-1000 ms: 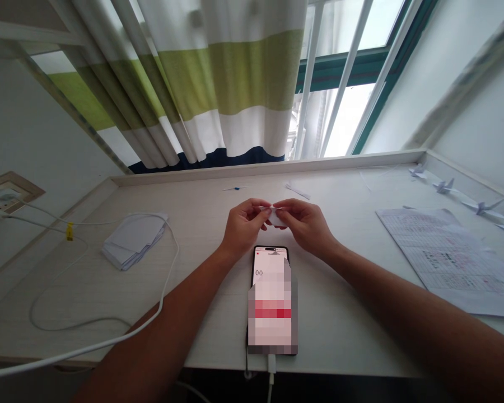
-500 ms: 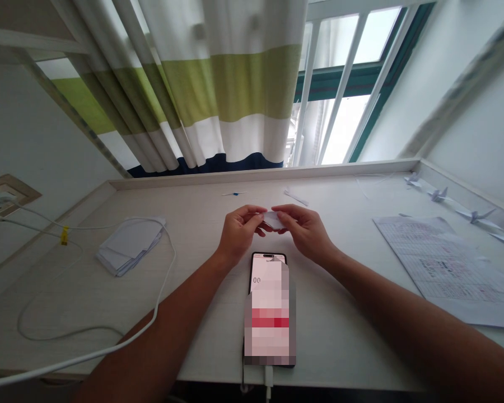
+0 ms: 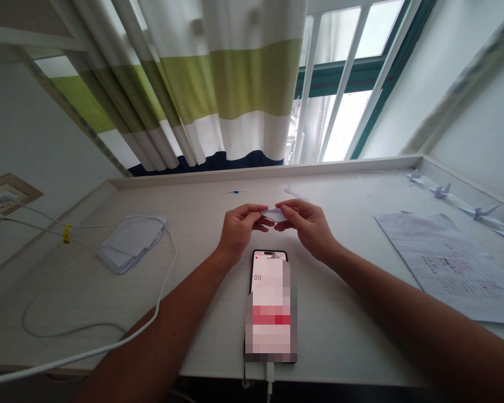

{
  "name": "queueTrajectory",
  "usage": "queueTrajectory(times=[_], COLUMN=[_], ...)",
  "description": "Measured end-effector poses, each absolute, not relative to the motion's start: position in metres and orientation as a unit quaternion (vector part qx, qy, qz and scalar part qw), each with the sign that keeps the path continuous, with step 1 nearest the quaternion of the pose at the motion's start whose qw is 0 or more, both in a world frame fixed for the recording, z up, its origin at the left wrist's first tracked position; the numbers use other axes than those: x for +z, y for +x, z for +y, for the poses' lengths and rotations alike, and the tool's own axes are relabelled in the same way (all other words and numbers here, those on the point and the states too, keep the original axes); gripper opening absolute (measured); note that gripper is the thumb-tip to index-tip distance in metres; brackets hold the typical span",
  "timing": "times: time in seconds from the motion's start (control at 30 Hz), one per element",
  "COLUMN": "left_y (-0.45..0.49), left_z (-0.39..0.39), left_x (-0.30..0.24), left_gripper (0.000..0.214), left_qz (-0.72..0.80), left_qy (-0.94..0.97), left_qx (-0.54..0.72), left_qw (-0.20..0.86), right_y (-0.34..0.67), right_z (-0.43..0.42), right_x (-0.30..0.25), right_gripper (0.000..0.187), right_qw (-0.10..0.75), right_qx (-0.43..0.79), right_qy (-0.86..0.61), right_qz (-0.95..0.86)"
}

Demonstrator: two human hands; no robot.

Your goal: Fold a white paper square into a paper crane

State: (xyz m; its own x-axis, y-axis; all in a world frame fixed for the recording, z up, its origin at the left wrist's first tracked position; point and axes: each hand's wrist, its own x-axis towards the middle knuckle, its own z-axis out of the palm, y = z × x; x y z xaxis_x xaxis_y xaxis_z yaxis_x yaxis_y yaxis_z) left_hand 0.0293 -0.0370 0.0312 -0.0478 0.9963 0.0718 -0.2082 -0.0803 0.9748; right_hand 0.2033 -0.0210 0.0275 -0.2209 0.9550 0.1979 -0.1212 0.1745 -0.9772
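A small piece of folded white paper (image 3: 273, 214) is held above the desk between my two hands. My left hand (image 3: 242, 228) pinches its left end between thumb and fingers. On the other end, my right hand (image 3: 304, 224) has its thumb on top and its fingers curled beneath. Part of the paper is hidden by the fingers, so its full shape does not show. Just below my hands lies a phone (image 3: 270, 280) with a lit screen, partly blurred out, and a cable plugged into its lower end.
White sheets (image 3: 130, 240) are stacked at the left, beside a long white cable (image 3: 168, 280). Folded paper cranes (image 3: 442, 191) line the right edge near written sheets (image 3: 449, 263). A small blue item (image 3: 236, 192) and a paper strip (image 3: 296, 194) lie behind my hands.
My right hand has shifted slightly right and up, and the gap between my hands is wider. More of the folded paper shows, now tilted. Both hands still hold it.
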Motion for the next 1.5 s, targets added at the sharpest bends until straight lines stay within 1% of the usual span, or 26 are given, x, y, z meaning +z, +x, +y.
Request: queueTrajectory(times=[0.27,0.4,0.47,0.53,0.63,0.8,1.07,1.2,1.37,1.5], left_y=[0.027,0.027,0.027,0.026,0.025,0.025,0.026,0.027,0.025,0.025], left_z=[-0.037,-0.035,-0.032,-0.031,-0.031,-0.033,-0.032,-0.033,-0.031,-0.027], left_x=[0.030,0.025,0.021,0.018,0.015,0.017,0.022,0.022,0.018,0.014], left_gripper=[0.020,0.020,0.025,0.030,0.032,0.030,0.025,0.026,0.025,0.023], left_qz=[0.431,0.428,0.427,0.432,0.442,0.425,0.414,0.419,0.427,0.427], left_qy=[0.460,0.479,0.492,0.510,0.555,0.577,0.520,0.518,0.565,0.558], left_qx=[0.573,0.576,0.586,0.593,0.576,0.559,0.586,0.593,0.556,0.560], left_qw=[0.523,0.506,0.482,0.449,0.406,0.417,0.463,0.453,0.435,0.440], right_y=[0.204,0.203,0.202,0.202,0.202,0.203,0.204,0.204,0.204,0.203], right_z=[-0.020,-0.019,-0.018,-0.017,-0.018,-0.024,-0.020,-0.020,-0.021,-0.017], right_x=[0.026,0.024,0.022,0.021,0.021,0.029,0.027,0.026,0.027,0.022], right_gripper=[0.014,0.008,0.007,0.012,0.025,0.034,0.036,0.037,0.037,0.039], right_qw=[0.513,0.514,0.513,0.510,0.487,0.452,0.479,0.493,0.477,0.496], right_qx=[0.523,0.502,0.497,0.497,0.497,0.505,0.517,0.514,0.498,0.487], right_qy=[-0.359,-0.368,-0.371,-0.372,-0.369,-0.365,-0.365,-0.365,-0.366,-0.374], right_qz=[-0.578,-0.590,-0.593,-0.595,-0.616,-0.639,-0.608,-0.600,-0.625,-0.614])
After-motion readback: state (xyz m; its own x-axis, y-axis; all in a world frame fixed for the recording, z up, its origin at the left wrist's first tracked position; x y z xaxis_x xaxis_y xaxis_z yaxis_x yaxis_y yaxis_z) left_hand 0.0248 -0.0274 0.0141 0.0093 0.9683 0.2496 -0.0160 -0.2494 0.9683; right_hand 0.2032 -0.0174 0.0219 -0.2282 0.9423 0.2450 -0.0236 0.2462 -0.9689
